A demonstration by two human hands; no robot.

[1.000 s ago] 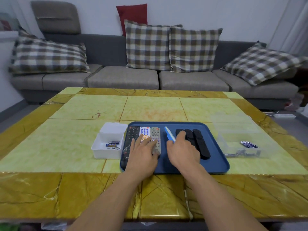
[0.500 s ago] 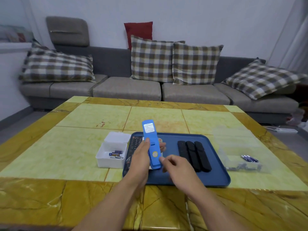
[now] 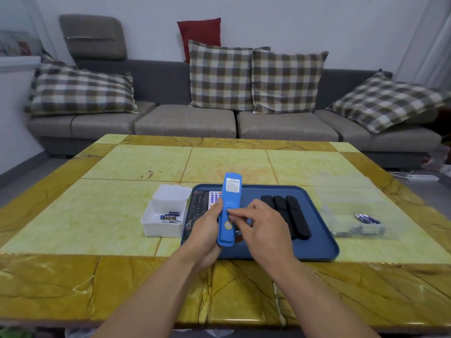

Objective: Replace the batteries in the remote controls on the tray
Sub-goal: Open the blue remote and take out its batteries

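Blue remote [image 3: 229, 213]: held back-up above the tray's [image 3: 319, 250] near edge; long axis pointing away from the person
Left hand [image 3: 207, 230]: gripping its lower half from the left
Right hand [image 3: 258, 224]: fingertips pinched at the battery cover, just right of the remote; nearer to the cover
White box [image 3: 156, 228]: batteries inside, on the tabletop [image 3: 97, 215]

The remote [image 3: 229, 211] in hand is bright blue with a white label and a yellow sticker. The tray [image 3: 319, 240] is darker blue and holds three black remotes [image 3: 290, 215]. The table [image 3: 122, 215] shows pale green tiles with an amber marbled border. Brown-and-white checked cushions [image 3: 256, 79] sit on a grey sofa [image 3: 185, 123], beside one red cushion [image 3: 200, 30].
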